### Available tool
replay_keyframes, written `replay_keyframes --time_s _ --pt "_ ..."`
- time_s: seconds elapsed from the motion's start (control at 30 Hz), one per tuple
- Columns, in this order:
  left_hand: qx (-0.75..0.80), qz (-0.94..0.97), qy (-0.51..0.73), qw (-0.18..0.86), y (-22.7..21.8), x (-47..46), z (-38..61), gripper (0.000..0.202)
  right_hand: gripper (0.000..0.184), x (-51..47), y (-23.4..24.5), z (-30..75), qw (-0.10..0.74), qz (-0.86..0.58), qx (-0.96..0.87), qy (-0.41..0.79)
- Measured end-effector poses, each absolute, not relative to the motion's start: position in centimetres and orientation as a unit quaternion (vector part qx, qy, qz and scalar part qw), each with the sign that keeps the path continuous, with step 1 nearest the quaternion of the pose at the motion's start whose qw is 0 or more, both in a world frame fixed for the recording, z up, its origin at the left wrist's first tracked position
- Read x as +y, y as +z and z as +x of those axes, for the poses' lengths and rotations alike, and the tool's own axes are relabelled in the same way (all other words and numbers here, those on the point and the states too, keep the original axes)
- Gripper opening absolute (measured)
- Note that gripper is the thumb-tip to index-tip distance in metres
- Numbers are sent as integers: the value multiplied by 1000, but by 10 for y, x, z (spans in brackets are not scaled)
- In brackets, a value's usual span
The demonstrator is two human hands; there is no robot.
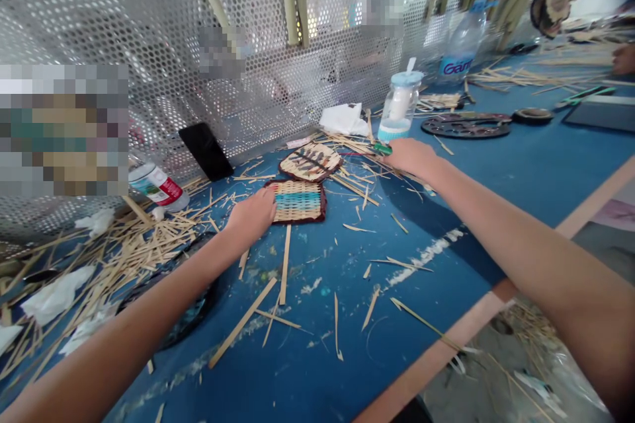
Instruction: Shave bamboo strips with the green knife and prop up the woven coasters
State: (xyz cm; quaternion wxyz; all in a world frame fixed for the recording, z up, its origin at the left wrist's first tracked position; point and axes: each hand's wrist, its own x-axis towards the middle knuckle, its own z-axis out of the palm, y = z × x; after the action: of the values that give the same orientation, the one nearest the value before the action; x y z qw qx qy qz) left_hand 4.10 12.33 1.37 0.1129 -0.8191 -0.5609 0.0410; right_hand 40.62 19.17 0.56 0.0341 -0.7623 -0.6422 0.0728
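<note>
Blue tabletop (347,271), left fingers (266,202) on striped weaving (300,201), right fingers (397,149) around green object (381,148)

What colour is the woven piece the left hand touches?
Head view: the woven piece is mostly tan with blue bands and a dark reddish-brown border.
</note>
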Motion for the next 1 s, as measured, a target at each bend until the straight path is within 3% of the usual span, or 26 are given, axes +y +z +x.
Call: replay_keyframes --time_s 0.27,0.43,0.63,0.77,1.0 --pt "-645 -756 23 112 30 150 7 31 29 185 8 403 48 -776 -628 45" --pt "-658 -743 7 121 45 158 0 30 33 184 16 400 102 -780 -618 14" --pt "-602 -789 0 123 47 161 49 32 41 184 17 404 124 -783 -609 1" --pt "-537 -835 11 116 39 146 89 31 33 189 7 398 100 -744 -659 49" --pt "-452 -887 28 91 30 96 109 28 42 192 -1 398 71 -750 -656 54"
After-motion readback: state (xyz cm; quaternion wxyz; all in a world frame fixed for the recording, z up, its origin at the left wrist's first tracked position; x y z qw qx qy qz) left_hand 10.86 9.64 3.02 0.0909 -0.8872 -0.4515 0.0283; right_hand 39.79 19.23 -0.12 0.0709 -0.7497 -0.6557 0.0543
